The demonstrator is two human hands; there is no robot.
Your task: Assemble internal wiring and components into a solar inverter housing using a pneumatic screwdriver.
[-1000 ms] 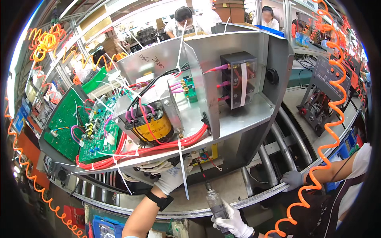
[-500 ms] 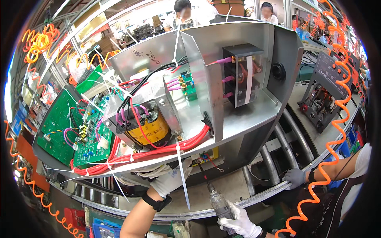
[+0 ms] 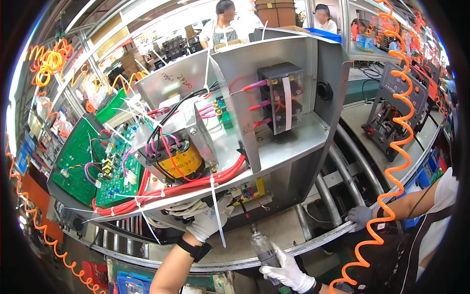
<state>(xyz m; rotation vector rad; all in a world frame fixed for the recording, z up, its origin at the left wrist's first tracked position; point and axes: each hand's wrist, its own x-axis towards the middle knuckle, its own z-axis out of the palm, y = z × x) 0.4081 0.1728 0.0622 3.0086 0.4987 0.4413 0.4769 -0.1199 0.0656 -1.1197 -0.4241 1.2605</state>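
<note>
In its white glove, my right hand (image 3: pixel 291 274) is wrapped round a power screwdriver (image 3: pixel 263 247) with a clear, greyish body. Its long bit points up into the lower bay of an open metal cabinet (image 3: pixel 286 159). My left hand (image 3: pixel 211 223), also in a white glove, reaches under the cabinet's shelf beside the bit tip. Those fingers look bent together, but shadow hides what they pinch. Close to them are a yellow-edged part (image 3: pixel 254 188) and a bundle of pale wires (image 3: pixel 188 209). Above, the shelf carries a yellow-wrapped transformer (image 3: pixel 181 161), red cables (image 3: pixel 220 176) and a green circuit board (image 3: pixel 115 186).
A roller conveyor (image 3: pixel 350 171) runs under the cabinet. At right, a co-worker's grey-gloved hand (image 3: pixel 360 217) rests on its rail, behind an orange coiled hose (image 3: pixel 391 183). Another machine (image 3: pixel 401 103) stands farther right. A white cable tie (image 3: pixel 217 210) hangs before my left hand.
The view has shifted, so the cabinet appears a little farther left. Both my hands keep nearly the same place, with the screwdriver still in my right hand.
</note>
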